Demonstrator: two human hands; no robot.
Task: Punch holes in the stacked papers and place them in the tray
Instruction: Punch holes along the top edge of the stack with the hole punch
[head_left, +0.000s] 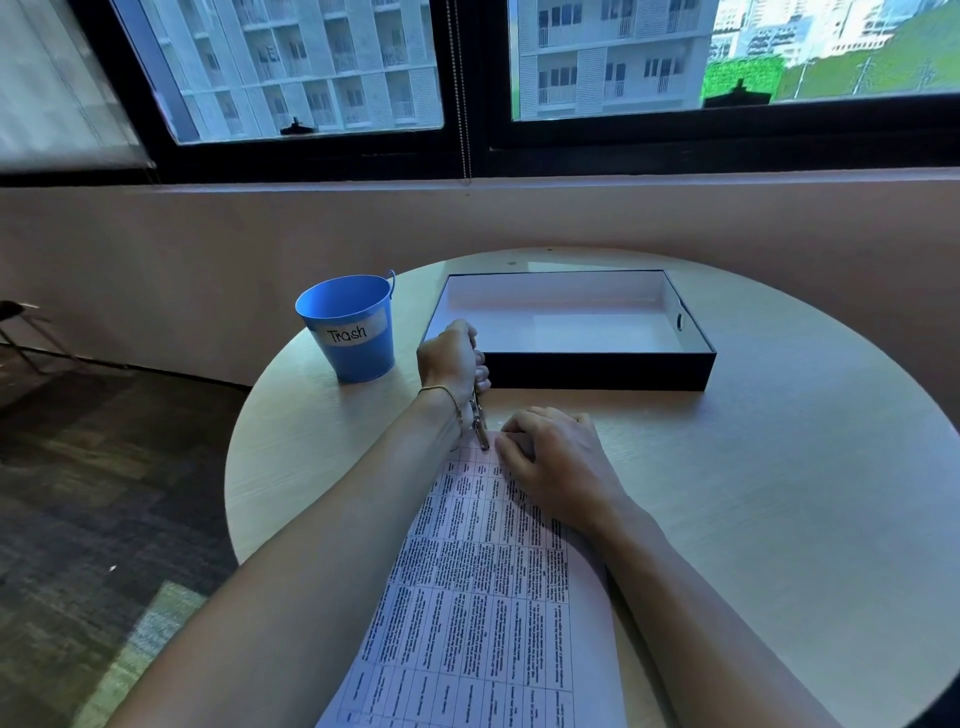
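Note:
A stack of printed papers (478, 587) with a text table lies on the round table, running from the near edge toward the middle. My left hand (451, 358) is shut on a small metal hole punch (479, 423), whose jaw sits at the papers' far edge. My right hand (553, 460) presses flat on the far end of the stack, fingers curled beside the punch. A black tray (597, 370) with a white inside stands just beyond both hands and holds nothing.
A blue bucket (353, 332) labelled "Trash" stands left of the tray, close to my left hand. The light wooden table (779, 493) is round, with its edge dropping to dark floor on the left. A wall and windows lie behind.

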